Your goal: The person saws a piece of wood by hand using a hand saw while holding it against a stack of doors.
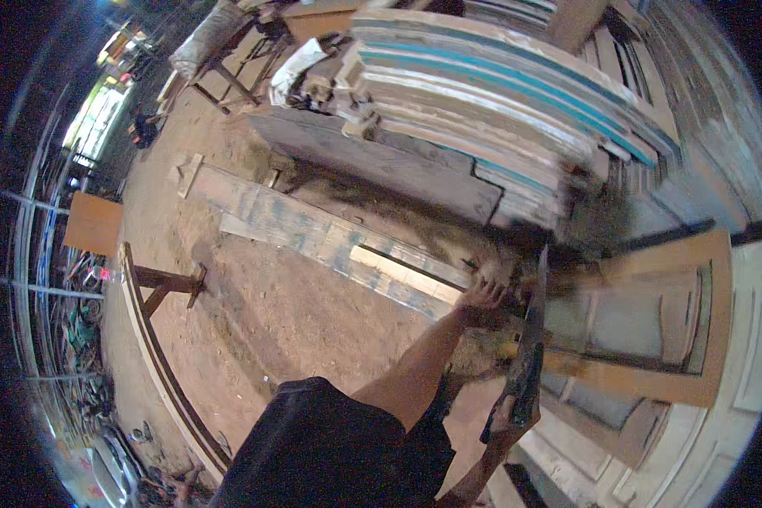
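Note:
A handsaw with a dark handle stands nearly upright at the right end of the plank bench, its long blade pointing away from me. My right hand is closed around its handle. Left of the blade, my left hand grips the right end of a pale wooden strip. That strip lies lengthwise on a long, paint-stained plank that serves as a low bench. My left fingertips are blurred, and what lies under them is partly hidden.
Stacked boards with turquoise and white edges rise beyond the bench, behind a grey slab. Panelled wooden doors lean at the right. A wooden trestle with a long curved-looking rail stands on the dirt floor at left.

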`<state>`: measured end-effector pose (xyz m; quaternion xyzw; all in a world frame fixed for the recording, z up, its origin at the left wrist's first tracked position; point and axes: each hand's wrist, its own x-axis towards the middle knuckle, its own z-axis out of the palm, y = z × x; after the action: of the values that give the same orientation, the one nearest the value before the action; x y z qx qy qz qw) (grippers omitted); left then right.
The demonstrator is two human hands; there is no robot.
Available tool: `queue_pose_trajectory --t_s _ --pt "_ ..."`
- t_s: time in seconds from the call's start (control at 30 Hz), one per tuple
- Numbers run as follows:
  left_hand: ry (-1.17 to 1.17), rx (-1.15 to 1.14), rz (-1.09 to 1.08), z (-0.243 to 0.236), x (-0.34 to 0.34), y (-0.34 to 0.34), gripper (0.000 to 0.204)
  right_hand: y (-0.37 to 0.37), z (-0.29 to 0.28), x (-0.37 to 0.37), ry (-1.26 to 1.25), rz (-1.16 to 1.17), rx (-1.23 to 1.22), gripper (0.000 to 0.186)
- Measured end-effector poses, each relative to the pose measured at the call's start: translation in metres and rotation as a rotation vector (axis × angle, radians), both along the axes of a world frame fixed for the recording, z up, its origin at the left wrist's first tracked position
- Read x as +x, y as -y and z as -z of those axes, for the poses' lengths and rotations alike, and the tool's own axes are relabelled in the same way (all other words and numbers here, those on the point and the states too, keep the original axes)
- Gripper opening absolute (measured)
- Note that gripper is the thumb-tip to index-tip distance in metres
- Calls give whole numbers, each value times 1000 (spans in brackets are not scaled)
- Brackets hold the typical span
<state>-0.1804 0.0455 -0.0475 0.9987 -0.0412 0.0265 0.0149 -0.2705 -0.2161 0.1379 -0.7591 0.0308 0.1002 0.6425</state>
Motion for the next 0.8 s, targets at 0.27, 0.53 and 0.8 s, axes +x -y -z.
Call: queue_pose_trajectory --t_s 0.27,0.53,0.8 --pt "15 -246 11 -25 3 13 69 9 -135 -47 -37 -54 -602 46" --pt "-285 -96 14 -40 -6 1 98 -11 -128 -13 -120 -69 -197 52" --pt "-249 -69 40 -43 0 0 106 -4 -180 -44 -76 -99 -306 53"
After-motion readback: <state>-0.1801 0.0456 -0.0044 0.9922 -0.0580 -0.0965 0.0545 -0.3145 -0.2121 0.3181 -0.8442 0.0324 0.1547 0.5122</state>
